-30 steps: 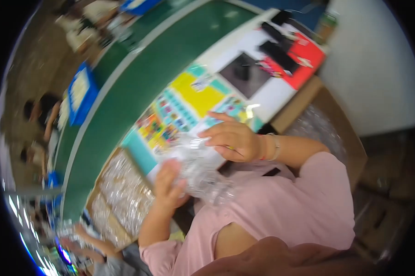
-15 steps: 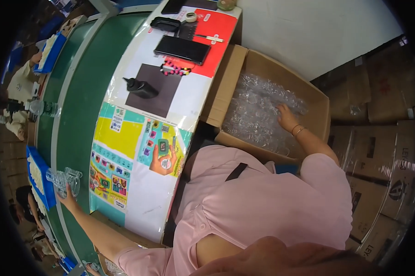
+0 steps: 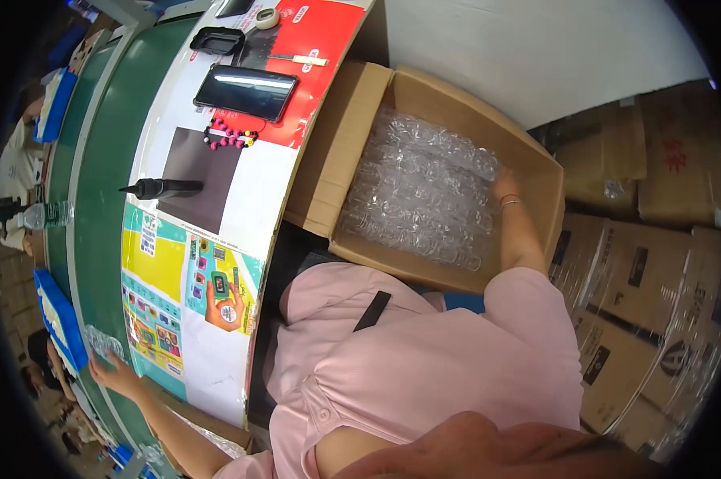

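Left grip [image 3: 114,375] was at a clear plastic piece [image 3: 105,343] over the green belt [image 3: 105,255], whether closed I couldn't tell, right grip [image 3: 504,188] was inside a cardboard box [image 3: 450,99] beside clear plastic parts [image 3: 424,177], its hold likewise unclear, a black phone [image 3: 247,93] lay on the worktop [image 3: 209,383].

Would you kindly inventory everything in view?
Worktable: one, mainly white, centre left
Phone: one, black, worktable
Case: one, black, worktable
Tape roll: one, pale, worktable
Thin tool: one, white, worktable
Bead string: one, multicoloured, below phone
Bottle: one, black, on dark mat
Artwork: count unclear, multicoloured, worktable
Long strips: two, green, left
Trays: several, blue, left
Open carton: one, brown, beside worktable
Plastic pieces: many, clear, in carton
Stacked cartons: several, brown, far right
Shirt: one, pink, lower centre
Left hand: one, at clear plastic
Right hand: one, inside carton
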Demonstrator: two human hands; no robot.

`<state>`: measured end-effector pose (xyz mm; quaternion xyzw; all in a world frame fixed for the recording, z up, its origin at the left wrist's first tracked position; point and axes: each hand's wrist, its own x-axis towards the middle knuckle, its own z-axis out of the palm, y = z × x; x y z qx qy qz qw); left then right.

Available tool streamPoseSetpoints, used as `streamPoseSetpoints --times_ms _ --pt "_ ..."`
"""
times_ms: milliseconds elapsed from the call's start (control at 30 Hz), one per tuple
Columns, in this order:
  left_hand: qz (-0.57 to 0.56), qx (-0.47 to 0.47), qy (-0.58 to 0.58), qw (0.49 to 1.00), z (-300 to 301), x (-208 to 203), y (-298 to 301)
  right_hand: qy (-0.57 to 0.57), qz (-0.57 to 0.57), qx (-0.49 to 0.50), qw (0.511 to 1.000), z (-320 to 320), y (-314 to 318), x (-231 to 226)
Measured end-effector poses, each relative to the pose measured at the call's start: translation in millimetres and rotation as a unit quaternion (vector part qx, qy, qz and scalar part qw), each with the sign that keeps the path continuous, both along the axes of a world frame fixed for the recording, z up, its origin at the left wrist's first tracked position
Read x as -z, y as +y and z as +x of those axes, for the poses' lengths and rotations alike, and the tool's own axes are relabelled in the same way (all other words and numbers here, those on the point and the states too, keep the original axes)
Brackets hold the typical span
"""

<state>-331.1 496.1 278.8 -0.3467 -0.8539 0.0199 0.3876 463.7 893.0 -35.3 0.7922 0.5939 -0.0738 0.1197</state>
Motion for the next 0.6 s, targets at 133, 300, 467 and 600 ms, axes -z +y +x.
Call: streamPoseSetpoints --times_ms 133,300,467,600 --pt "0.319 0.120 -0.624 0.703 120 -10 23 0.076 -0.092 -0.022 0.993 -33 30 -34" --pt "0.055 0.369 -0.856 0.358 282 -36 107 0.176 -0.188 -0.063 0.964 23 42 -9" --pt "-0.012 0.455 -0.878 0.146 344 -53 141 0.062 -0.132 -0.118 0.982 28 33 23" --pt "0.023 0.507 -0.855 0.102 355 -54 149 0.027 -0.129 -0.166 0.977 26 -17 25"
